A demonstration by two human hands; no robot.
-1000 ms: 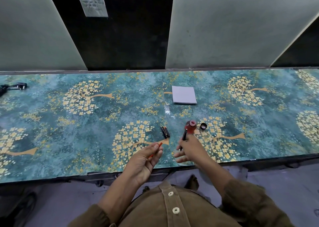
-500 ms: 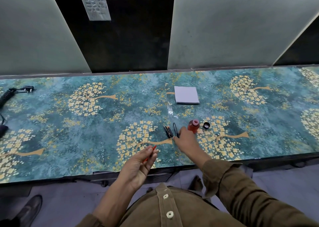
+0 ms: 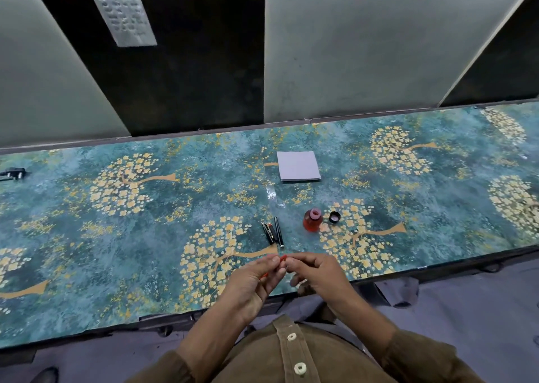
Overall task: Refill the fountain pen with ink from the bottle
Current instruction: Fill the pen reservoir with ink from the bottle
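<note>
Teal floral tabletop, grey wall panels

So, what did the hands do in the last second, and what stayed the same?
The right hand laid the black pen part on the table beside the other pen pieces, let it go, and came back toward the body to meet the left hand. Both hands now pinch the small red piece, which the left hand held alone before. The ink bottle, its cap and the paper pad stayed in place.
</note>
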